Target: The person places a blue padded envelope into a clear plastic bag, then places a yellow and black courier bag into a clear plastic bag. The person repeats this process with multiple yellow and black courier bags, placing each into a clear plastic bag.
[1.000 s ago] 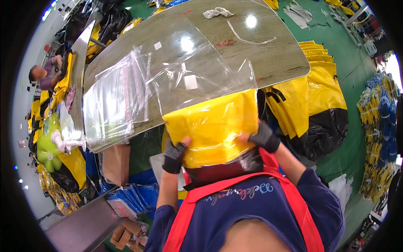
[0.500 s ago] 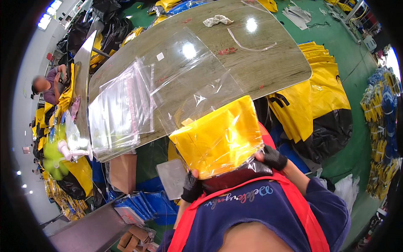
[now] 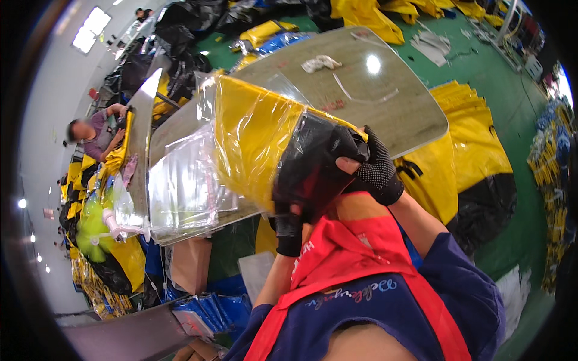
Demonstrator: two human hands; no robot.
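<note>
Both my hands hold a folded yellow-and-black plastic-like sheet or bag (image 3: 253, 132) inside a clear plastic sleeve, tilted up over the table's near side. My right hand (image 3: 378, 171), in a black dotted fingertip-less glove, grips its black end at the right, with the thumb on the near face. Under the lower edge, my left hand (image 3: 289, 228), gloved alike, is closed on the black part; most of its fingers are hidden behind it. Left of the bundle, a stack of clear plastic sleeves (image 3: 180, 186) lies on the wood-patterned table (image 3: 415, 114).
A crumpled white cloth (image 3: 320, 64) lies on the table. Yellow-and-black sheets (image 3: 475, 156) hang at the right. A green fan (image 3: 93, 228) stands at the left, near a co-worker (image 3: 99, 132) at another table. A cardboard box (image 3: 189, 263) and blue packs (image 3: 211, 310) are below.
The wrapped yellow-and-black bundle has risen from near my lap to over the table and turned, its black end now toward the right. Both hands have moved up with it.
</note>
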